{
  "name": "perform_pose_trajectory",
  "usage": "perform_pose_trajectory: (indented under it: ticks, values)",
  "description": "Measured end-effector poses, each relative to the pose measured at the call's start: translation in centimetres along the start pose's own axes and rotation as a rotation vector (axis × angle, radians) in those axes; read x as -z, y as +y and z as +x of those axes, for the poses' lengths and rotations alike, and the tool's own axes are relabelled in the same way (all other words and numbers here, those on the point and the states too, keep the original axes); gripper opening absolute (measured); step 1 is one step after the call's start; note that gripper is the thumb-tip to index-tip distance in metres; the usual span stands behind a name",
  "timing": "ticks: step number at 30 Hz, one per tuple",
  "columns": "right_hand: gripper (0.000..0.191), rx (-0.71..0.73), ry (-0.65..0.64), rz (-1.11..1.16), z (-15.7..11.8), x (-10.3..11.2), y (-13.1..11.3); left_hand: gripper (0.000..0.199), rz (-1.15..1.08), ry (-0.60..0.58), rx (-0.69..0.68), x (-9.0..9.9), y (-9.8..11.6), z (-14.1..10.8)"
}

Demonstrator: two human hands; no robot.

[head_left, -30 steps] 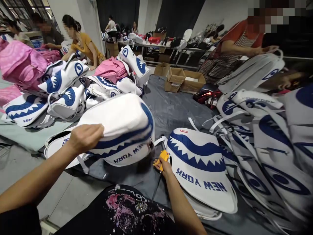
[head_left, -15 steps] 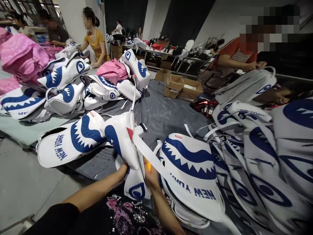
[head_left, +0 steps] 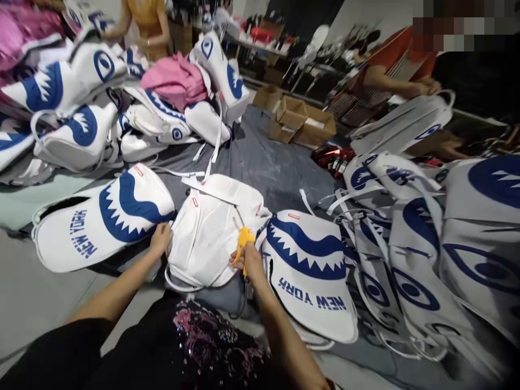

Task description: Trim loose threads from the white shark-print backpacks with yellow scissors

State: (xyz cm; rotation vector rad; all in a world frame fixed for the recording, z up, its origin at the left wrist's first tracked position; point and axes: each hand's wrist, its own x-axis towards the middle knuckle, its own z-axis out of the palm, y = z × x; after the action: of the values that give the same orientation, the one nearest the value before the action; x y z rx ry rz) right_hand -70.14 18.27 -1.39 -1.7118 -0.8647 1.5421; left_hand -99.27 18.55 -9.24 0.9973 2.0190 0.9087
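A white backpack point(head_left: 211, 233) lies in front of me with its plain strap side up, a small red-outlined label near its upper left. My left hand point(head_left: 161, 238) pinches the backpack's left edge. Over its right side, my right hand point(head_left: 252, 259) grips yellow-handled scissors point(head_left: 245, 241), their thin metal tip pointing up and away from me. To the left rests a white bag with blue shark teeth point(head_left: 125, 211) and NEW YORK lettering. A matching shark-teeth bag point(head_left: 311, 265) is close by my right forearm.
White-and-blue bags are heaped at left point(head_left: 81, 130), with a pink bag point(head_left: 176, 81) on top. More eye-printed bags point(head_left: 414, 281) are stacked at right. Cardboard boxes point(head_left: 290, 114) stand beyond the dark cloth point(head_left: 260, 157). Across the table, a person in orange point(head_left: 394, 76) handles a bag.
The middle backpack has gone from raised and folded between both hands to lying flat, strap side up. My left hand has moved left to its edge. The scissors show more fully now.
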Motion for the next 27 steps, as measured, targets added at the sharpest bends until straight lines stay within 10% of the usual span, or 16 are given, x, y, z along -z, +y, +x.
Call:
perform_pose_trajectory:
  ticks: [5,11,18,27]
  values:
    - [0.056,0.023,0.026,-0.199,0.2,4.9,-3.2,0.105,0.580,-0.177,-0.271,-3.4,1.8,-4.3]
    - [0.054,0.105,-0.241,-0.618,0.0,5.6,-6.5,0.083,0.795,-0.229,-0.264,-4.8,4.2,-5.5]
    - [0.050,0.176,-0.368,-0.774,2.4,5.3,-6.1,0.060,0.365,-0.129,-0.181,-2.6,2.9,-8.3]
    - [0.057,0.216,0.234,-0.969,12.5,9.9,-8.7,0.055,0.457,0.000,-0.099,-4.0,1.9,-7.2]
